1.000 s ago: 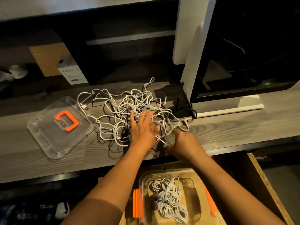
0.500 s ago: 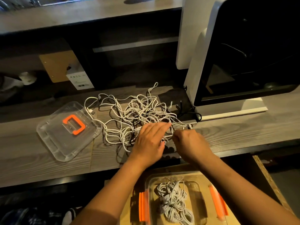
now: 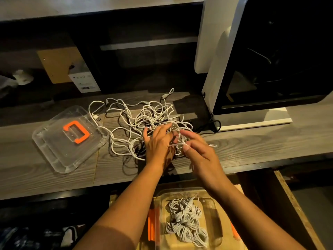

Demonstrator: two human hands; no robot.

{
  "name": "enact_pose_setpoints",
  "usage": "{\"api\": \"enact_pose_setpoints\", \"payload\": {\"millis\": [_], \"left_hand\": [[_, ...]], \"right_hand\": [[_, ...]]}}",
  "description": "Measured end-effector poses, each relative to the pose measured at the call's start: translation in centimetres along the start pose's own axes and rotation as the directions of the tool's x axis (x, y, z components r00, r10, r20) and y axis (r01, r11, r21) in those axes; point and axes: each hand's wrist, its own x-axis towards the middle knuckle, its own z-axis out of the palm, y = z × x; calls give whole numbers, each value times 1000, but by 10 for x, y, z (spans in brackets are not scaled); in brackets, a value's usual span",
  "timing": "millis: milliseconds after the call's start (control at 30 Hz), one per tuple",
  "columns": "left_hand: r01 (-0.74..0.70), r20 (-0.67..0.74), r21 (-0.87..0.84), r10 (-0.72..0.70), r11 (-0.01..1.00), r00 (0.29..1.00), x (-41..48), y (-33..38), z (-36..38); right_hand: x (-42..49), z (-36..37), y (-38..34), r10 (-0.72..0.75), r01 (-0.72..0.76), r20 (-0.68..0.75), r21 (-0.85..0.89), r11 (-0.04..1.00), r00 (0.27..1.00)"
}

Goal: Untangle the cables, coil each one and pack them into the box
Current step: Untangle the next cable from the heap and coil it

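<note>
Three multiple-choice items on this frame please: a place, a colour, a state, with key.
1. Where is the clear lid? A on the floor; B on the desk, left of the tangle; C on the shelf.
2. The lid's handle is: A blue; B orange; C black.
3. The right hand: A lies flat; B grips the lid; C pinches a white cable.
Key: 1B, it lies beside the loose cables; 2B, bright orange loop; 3C, thumb and forefinger close on a strand.

Left hand (image 3: 158, 142) rests on tangled cables (image 3: 133, 121); right hand (image 3: 200, 153) pinches one strand (image 3: 177, 145).
</note>
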Motion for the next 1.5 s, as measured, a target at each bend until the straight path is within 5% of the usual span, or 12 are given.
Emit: {"api": "enact_pose_setpoints", "payload": {"millis": [133,300,467,567,633,800,1000,1067,1133,1333,1433,1500], "left_hand": [[-57,-9,84,58,995,998,10,-7,1],[-116,1,176,118,977,993,23,-5,1],[-91,30,257,87,962,996,22,-3,-5],[-150,29,229,147,962,989,21,4,-8],[-219,28,246,218,944,975,19,7,-10],[-252,-193,86,264,964,945,12,8,-10],[88,-131,-201,-116,976,985,12,32,4],[124,-122,-191,-149,974,981,20,25,4],[39,-129,-95,-51,995,990,30,15,2],[-162,39,182,157,970,987,35,0,-2],[-176,102,248,155,953,983,32,-4,-3],[-168,106,228,147,959,983,31,-3,-5]], "right_hand": [[-15,0,-11,114,-98,-32,323,941,993],[-12,-6,-27,25,9,-126,264,965,992],[14,-22,-12,165,-196,-130,-283,939,978],[30,-21,9,365,-214,6,-802,557,931],[32,-18,22,371,-163,33,-859,485,928],[40,-25,25,92,-183,-172,-650,737,981],[38,-6,4,-174,130,-46,-480,868,984],[32,-2,-4,-101,98,-25,-125,987,995],[26,-4,-7,38,-11,-102,251,968,994],[8,-10,-20,149,-21,-226,488,873,963],[9,-16,-16,109,-105,-128,37,994,986],[22,-21,-3,183,-186,-42,-370,910,982]]}}
